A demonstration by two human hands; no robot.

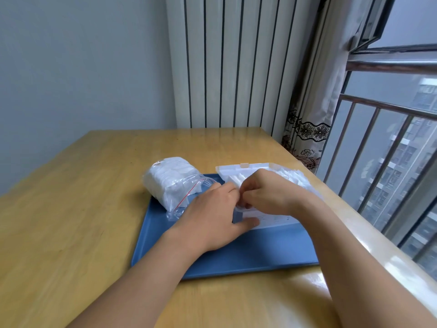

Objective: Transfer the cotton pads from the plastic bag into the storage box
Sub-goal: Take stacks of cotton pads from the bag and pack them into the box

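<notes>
under both hands, on the blue tray, sits the clear storage box with its lid tipped back on the far side, and some white cotton pads already show standing inside it just beyond the knuckles, so the transfer looks begun but far from done. just to the left of the left hand lies the plastic bag with a red seal line, bulging with pads, so by my reading most of the work is left. beyond the right hand, on its far right, more crinkled plastic with white in it shows; whether it is a second bag i cannot tell. the left hand lies over the box's near left corner, fingers bent, thumb pressed along its front wall. the right hand's fingers curl down at the box's rim and seem to pinch something white, probably pads, though the fingertips are hidden. both hands meet over the same spot.
</notes>
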